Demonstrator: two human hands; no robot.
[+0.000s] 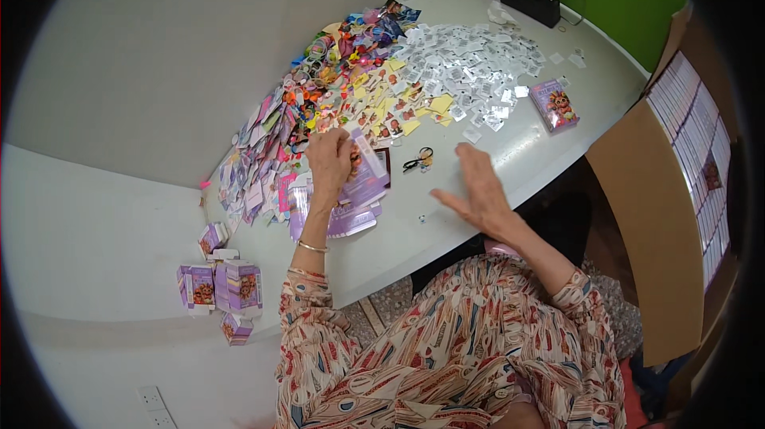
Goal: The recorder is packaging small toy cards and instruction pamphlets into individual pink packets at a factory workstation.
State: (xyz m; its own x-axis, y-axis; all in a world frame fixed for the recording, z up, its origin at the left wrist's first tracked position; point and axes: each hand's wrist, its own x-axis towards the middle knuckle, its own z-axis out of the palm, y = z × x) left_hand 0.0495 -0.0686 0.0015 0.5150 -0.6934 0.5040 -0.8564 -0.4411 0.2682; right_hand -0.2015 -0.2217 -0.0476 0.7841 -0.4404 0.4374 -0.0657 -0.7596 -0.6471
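My left hand [329, 162] is closed on the edge of a purple folding carton [368, 178], which looks flattened and carries a colourful printed character. Beneath it lie more flattened purple cartons [351, 223], partly covered by my left forearm. My right hand [482, 194] hovers near the table's front edge with its thumb and fingers apart, holding nothing. Between both hands rests a black cord loop [417, 160] with small yellowish pieces beside it. A tiny pale piece [422, 219] lies nearer to me.
Behind my hands spread heaps of small white packets [470, 58], yellow printed cards [386, 94], colourful trinkets [323, 58] and purple leaflets [259, 138]. A closed box [555, 105] stands right. Several cartons [223, 282] sit left. A tape dispenser [530, 3] stands far back; a cardboard case [645, 222] holds stacked boxes.
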